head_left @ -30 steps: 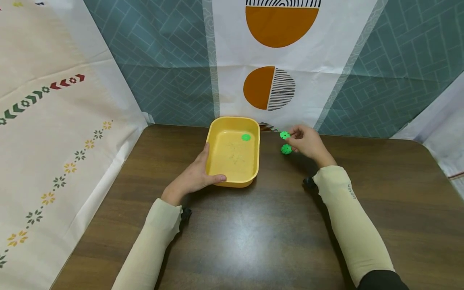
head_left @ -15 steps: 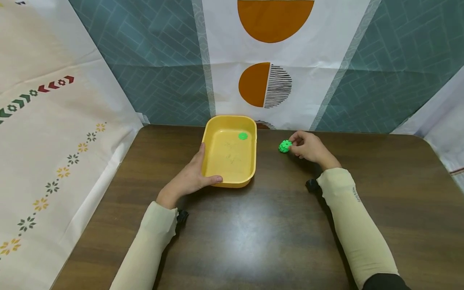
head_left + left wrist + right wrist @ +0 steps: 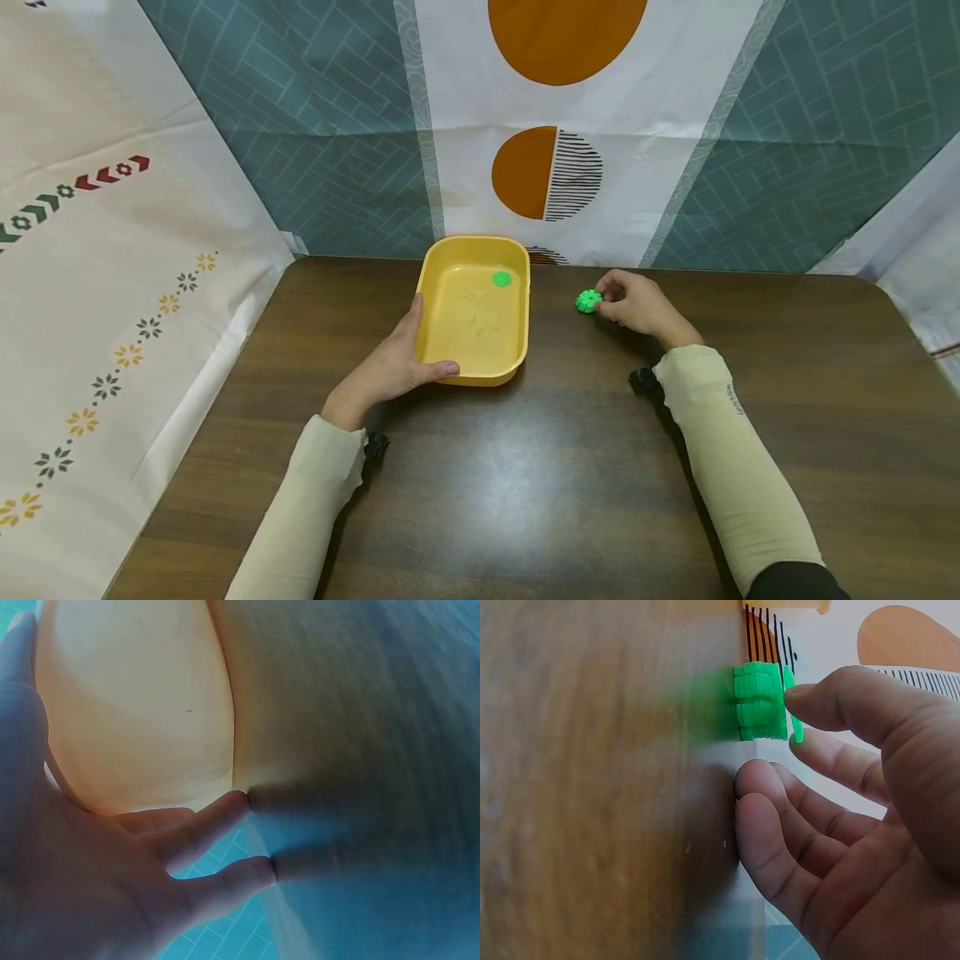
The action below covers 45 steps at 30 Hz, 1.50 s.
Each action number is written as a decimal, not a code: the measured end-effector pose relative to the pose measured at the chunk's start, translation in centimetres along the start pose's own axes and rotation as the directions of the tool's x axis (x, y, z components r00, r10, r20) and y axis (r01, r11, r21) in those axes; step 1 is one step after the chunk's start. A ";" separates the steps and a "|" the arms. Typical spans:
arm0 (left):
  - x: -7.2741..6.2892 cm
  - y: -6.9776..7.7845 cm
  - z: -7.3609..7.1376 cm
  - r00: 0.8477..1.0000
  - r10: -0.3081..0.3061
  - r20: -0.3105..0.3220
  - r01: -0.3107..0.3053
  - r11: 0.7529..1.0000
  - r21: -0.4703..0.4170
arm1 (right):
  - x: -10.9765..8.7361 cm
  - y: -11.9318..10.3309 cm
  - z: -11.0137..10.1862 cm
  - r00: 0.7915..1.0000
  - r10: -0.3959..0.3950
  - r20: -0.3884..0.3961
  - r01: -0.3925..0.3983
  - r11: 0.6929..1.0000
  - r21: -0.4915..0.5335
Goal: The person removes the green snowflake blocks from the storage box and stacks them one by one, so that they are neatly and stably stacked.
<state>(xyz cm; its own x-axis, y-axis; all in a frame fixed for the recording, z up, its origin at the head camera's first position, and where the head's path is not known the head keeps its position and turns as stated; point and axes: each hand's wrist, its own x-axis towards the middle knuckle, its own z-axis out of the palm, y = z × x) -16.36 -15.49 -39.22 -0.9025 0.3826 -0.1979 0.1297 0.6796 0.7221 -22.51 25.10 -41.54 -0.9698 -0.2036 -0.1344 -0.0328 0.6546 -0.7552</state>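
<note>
My left hand (image 3: 378, 379) holds the yellow plastic tray (image 3: 522, 333) at its near left corner. The thumb lies along the rim, and the other fingers reach along the outer left wall; in the left wrist view, two fingertips (image 3: 238, 801) touch the table. Inside the tray, toward the far right, lies a green disc (image 3: 502, 279). My right hand (image 3: 637, 308) pinches a thin green notched disc (image 3: 790, 679) between thumb and index finger. That disc stands slightly apart from the top of a stack of green discs (image 3: 759, 703) on the table.
The dark wooden table (image 3: 510, 492) extends around the tray and both forearms. Patterned cloth (image 3: 345, 167) hangs along its far edge. White cloth (image 3: 202, 333) covers the left side, and another white cloth (image 3: 930, 275) hangs at the right.
One second ago the right hand held a green disc above and apart from the stack; it has come down onto the stack. The left hand and tray keep their places.
</note>
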 end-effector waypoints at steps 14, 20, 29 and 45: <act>0.0 -0.1 0.0 1.000 0.024 0.000 -0.024 1.000 0.014 | 0.0 0.2 -0.1 1.000 -0.014 0.019 0.014 1.000 -0.023; 0.0 -0.1 0.0 1.000 0.023 0.003 -0.023 1.000 0.021 | 0.1 0.3 -0.2 1.000 -0.024 0.015 0.024 0.999 -0.027; 0.1 -0.1 -0.1 1.000 0.023 0.002 -0.023 1.000 0.016 | 0.1 0.3 -0.1 0.999 -0.038 0.016 0.038 0.999 -0.031; 0.1 -0.1 0.0 1.000 0.001 0.008 -0.001 1.000 0.022 | 0.0 0.3 -0.2 0.999 -0.037 0.031 0.037 0.999 -0.005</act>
<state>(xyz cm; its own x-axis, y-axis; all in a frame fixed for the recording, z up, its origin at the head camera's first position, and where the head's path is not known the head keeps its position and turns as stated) -16.44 -15.56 -39.33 -0.8991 0.3882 -0.2021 0.1402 0.6928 0.7074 -22.53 25.45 -41.64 -0.9599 -0.2502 -0.1266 -0.0698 0.6505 -0.7563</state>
